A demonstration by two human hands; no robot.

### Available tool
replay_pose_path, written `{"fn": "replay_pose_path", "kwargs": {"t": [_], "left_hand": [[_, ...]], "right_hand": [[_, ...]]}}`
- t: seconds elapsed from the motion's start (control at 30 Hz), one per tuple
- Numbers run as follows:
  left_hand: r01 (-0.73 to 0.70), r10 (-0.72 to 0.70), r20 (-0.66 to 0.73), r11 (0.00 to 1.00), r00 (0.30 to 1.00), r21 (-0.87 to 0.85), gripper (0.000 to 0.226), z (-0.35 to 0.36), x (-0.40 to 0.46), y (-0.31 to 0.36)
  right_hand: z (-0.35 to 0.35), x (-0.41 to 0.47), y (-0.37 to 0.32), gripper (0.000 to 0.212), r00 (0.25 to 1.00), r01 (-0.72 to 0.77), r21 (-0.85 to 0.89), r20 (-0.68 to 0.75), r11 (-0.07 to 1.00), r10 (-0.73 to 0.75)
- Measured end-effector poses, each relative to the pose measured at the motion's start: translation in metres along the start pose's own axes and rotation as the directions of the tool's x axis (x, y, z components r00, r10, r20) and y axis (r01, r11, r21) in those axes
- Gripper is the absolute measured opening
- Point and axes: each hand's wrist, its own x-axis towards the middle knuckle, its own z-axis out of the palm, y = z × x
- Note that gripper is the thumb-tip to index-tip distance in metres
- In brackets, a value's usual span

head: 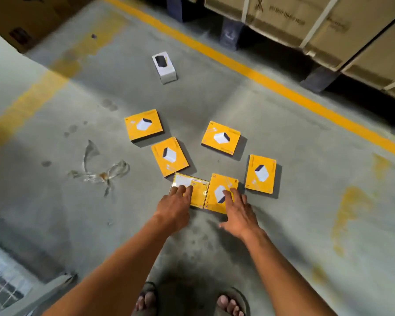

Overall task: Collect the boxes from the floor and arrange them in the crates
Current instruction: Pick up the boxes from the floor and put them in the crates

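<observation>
Several flat yellow boxes lie on the concrete floor ahead of me. My left hand (175, 202) rests, fingers spread, on the nearest left box (200, 190), which lies back side up. My right hand (236, 209) lies flat with fingers apart on the box beside it (219, 190). Neither box is lifted. Other yellow boxes lie at the left rear (143, 124), centre (170, 156), right rear (221, 137) and right (261, 174). A white box (164, 67) stands alone farther back.
A crumpled clear plastic wrap (100, 169) lies on the floor to the left. Large strapped cartons (317, 23) on pallets fill the back right behind a yellow floor line (249, 71). A grey crate edge (7, 286) shows at the bottom left. My sandalled feet (192, 302) are below.
</observation>
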Motion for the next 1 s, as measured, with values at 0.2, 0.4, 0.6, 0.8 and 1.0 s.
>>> {"fn": "replay_pose_path", "kwargs": {"t": [0.2,0.4,0.6,0.8,1.0], "left_hand": [[-0.042,0.054,-0.083,0.990,0.995,0.134,0.114,0.060,0.082,-0.016],[-0.041,0.077,-0.143,0.969,0.987,0.243,0.129,0.075,0.105,-0.018],[0.203,-0.229,-0.164,0.966,0.959,-0.162,0.125,0.028,0.044,-0.025],[0.191,-0.409,0.006,0.413,0.912,-0.890,0.105,-0.083,-0.070,-0.011],[0.163,-0.242,0.177,-0.080,0.954,-0.983,0.082,-0.236,-0.198,0.038]], "right_hand": [[0.051,0.091,0.019,0.157,1.000,0.004,-0.230,0.017,0.973,0.000],[0.051,0.115,0.023,0.158,0.999,0.037,-0.309,0.023,0.950,-0.031],[0.017,0.063,0.031,0.138,0.981,-0.181,0.228,0.106,0.957,0.160],[-0.092,-0.051,-0.009,0.077,0.936,-0.334,0.838,0.348,0.432,0.050],[-0.242,-0.173,-0.067,0.064,0.922,-0.386,0.913,0.385,-0.128,-0.037]]}}
